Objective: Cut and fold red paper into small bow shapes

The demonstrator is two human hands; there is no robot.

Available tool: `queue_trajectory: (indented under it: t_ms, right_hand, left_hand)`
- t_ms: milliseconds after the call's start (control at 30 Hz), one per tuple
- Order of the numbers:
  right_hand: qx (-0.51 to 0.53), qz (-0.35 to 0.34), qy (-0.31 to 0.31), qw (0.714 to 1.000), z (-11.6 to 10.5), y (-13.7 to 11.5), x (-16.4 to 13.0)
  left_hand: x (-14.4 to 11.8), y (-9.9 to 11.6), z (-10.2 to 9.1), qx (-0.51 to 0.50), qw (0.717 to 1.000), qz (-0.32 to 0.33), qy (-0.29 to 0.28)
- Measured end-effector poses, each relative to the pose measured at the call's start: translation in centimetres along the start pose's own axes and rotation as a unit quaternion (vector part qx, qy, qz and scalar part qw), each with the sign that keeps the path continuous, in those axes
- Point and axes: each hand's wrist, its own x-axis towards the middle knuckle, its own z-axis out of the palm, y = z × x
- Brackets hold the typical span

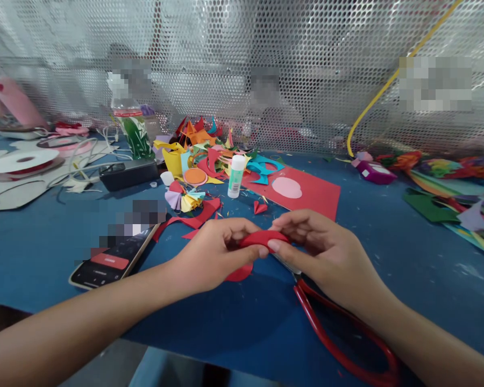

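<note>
- Perforated metal mesh [306, 48] rises behind the far edge of your blue bench [210, 317], with a yellow cord [387, 86] slanting down it on the right.
- Your left hand [212, 255] pinches one end of a folded red piece [263, 238] between thumb and curled fingers.
- Your right hand [326, 250] grips the other end, its thumb pressed to the front and its fingers bent behind.
- You hold that red piece just above the middle of the bench, between you and a white-capped glue stick [236, 177].
- Below your left hand lies a rounded red scrap [241, 272], partly hidden.
- Red-handled scissors [312, 318] lie under your right hand and wrist, handles toward the near edge; your hand covers part of the blades.
- Toward the near left corner you have a phone [115, 262], its upper screen blurred out.
- Beyond your hands are a small red folded shape [260, 207], a pleated multicoloured rosette [184, 198] and a red sheet [322, 196] bearing a pink oval [287, 187].
- Near the far edge stand a heap of coloured scraps [201, 134] and a green-labelled bottle [134, 129], behind a black box [128, 174].
- Toward the far left corner sits a white spool [22, 160]; along the right edge, more coloured strips [431, 206] lie near a purple box [377, 172].
</note>
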Motion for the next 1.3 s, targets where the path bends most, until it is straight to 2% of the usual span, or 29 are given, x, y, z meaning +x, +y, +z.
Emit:
queue_trajectory:
  t_ms: [233, 633, 833, 967, 1133, 1233, 1300]
  right_hand:
    - [-0.006, -0.016, -0.001, 1.0, 0.0, 0.4, 0.0]
    - [-0.013, 0.006, -0.009, 1.0, 0.1, 0.0, 0.0]
    - [0.004, 0.003, -0.031, 1.0, 0.3, 0.0, -0.1]
    - [-0.009, 0.009, -0.029, 0.999, 0.2, 0.1, -0.2]
    - [-0.034, 0.068, -0.049, 0.996, -0.1, 0.0, 0.0]
    - [-0.04, 0.116, -0.03, 0.992, -0.6, -0.1, 0.4]
    - [-0.004, 0.151, -0.047, 0.987, -1.0, 0.1, 0.8]
  left_hand:
    - [0.1, 0.1, 0.0, -0.004, 1.0, 0.002, -0.013]
    - [-0.2, -0.1, -0.3, 0.042, 0.998, 0.002, -0.037]
    - [-0.1, -0.5, -0.4, 0.096, 0.992, -0.049, -0.067]
    - [-0.2, -0.1, -0.3, 0.076, 0.995, -0.031, -0.054]
    - [-0.2, 0.2, -0.2, 0.055, 0.998, -0.014, -0.033]
    - [0.0, 0.0, 0.0, 0.004, 0.999, -0.036, -0.036]
    - [0.2, -0.1, 0.0, -0.035, 0.996, -0.058, -0.052]
